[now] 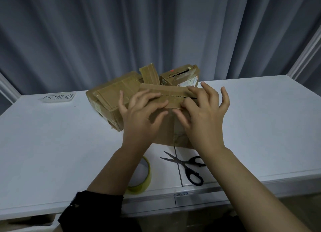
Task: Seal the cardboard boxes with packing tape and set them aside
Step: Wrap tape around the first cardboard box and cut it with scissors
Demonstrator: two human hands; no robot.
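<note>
A brown cardboard box (171, 94) stands in the middle of the white table, its two top flaps meeting along a seam. My left hand (140, 113) lies on the near top edge with its fingers spread flat over the flap. My right hand (203, 110) rests on the right part of the top, thumb and forefinger pressing near the seam, the other fingers raised. A roll of yellowish packing tape (144, 179) lies on the table under my left forearm, partly hidden. Black-handled scissors (189, 165) lie open just in front of the box.
Behind and to the left sit other taped cardboard boxes: a flat one (107, 97), a small upright one (150, 74) and one with a label (184, 76). A paper with handwriting (58, 97) lies at the far left. Grey curtains hang behind the table (52, 136).
</note>
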